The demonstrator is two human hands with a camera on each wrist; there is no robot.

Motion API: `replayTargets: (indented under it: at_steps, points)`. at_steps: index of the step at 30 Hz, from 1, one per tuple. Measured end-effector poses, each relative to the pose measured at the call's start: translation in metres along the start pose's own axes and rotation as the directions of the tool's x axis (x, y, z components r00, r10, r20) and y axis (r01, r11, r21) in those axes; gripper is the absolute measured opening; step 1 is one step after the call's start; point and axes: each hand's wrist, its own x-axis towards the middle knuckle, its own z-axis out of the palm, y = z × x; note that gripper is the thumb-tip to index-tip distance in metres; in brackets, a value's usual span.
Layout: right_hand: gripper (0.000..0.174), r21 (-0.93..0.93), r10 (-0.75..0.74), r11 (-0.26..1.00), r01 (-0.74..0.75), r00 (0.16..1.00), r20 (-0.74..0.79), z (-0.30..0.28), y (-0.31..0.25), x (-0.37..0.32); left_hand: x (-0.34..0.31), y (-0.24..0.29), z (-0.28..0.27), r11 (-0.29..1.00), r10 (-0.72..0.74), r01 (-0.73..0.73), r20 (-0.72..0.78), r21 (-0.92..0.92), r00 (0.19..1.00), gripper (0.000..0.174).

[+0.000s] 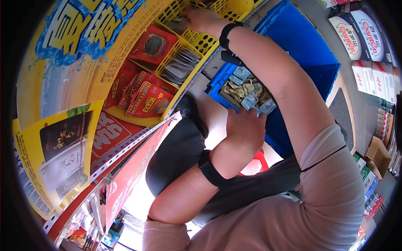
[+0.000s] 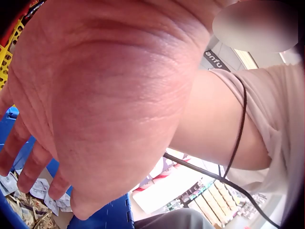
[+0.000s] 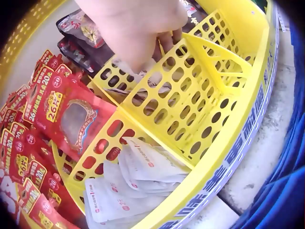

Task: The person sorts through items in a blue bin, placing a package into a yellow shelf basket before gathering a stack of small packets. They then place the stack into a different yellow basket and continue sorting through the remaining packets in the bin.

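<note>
My right hand point(image 1: 203, 20) reaches into a compartment of the yellow rack point(image 3: 164, 98). Thumb and bent fingers of that hand close on pale small packets point(image 3: 140, 86), partly hidden by the perforated divider. Lower down, my left hand point(image 1: 247, 127) is over the near edge of the blue crate point(image 1: 215, 85), its fingers point(image 2: 33, 164) spread and nearly straight. Inside the crate lie gold and pale blue-white small sachets point(image 1: 247, 93), right beyond the left fingertips.
White flat packets point(image 3: 131, 183) stand in the neighbouring compartment. Red bags point(image 1: 144, 100) fill those nearer me. Dark packages point(image 3: 78, 40) sit behind the right hand. The crate's raised blue lid point(image 1: 312, 46) stands at the right, with boxes point(image 1: 362, 35) beyond. A red stool point(image 1: 261, 161) shows below.
</note>
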Motion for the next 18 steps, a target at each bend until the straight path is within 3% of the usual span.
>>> replayTargets:
  at_steps: [3, 6, 9, 12, 15, 16, 18]
  points:
    - [0.041, -0.002, 0.050, 0.999, -0.051, 0.998, -0.039, 0.000, -0.003, 0.011, 0.001, 0.001, 0.007, 1.000, 0.000, 0.000, -0.032, 0.014, 0.999, 0.032]
    - [0.040, -0.050, -0.016, 0.999, 0.014, 0.999, -0.040, -0.006, -0.020, 0.018, 0.001, 0.002, 0.008, 1.000, 0.003, -0.002, -0.049, 0.025, 0.999, 0.033]
    - [0.051, -0.057, -0.025, 0.998, 0.028, 0.999, 0.042, -0.008, -0.039, 0.016, 0.001, 0.003, 0.009, 1.000, 0.009, -0.008, -0.062, 0.021, 0.998, 0.032]
    - [0.064, 0.125, -0.004, 0.992, -0.020, 0.982, 0.190, 0.013, -0.035, 0.036, 0.002, 0.001, 0.011, 1.000, 0.016, -0.014, -0.092, 0.022, 0.996, 0.030]
    - [0.074, 0.100, 0.054, 0.991, -0.091, 0.944, 0.326, 0.003, -0.018, 0.026, 0.000, 0.003, 0.015, 1.000, 0.012, -0.008, -0.119, 0.028, 0.993, 0.028]
    - [0.084, 0.077, 0.061, 0.993, -0.092, 0.939, 0.340, -0.004, -0.019, 0.019, -0.001, 0.004, 0.016, 0.999, 0.011, -0.007, -0.123, 0.033, 0.992, 0.028]
    - [0.085, 0.189, 0.027, 0.977, -0.099, 0.936, 0.352, -0.002, -0.024, 0.023, -0.002, 0.004, 0.016, 0.999, 0.012, -0.009, -0.105, 0.033, 0.994, 0.027]
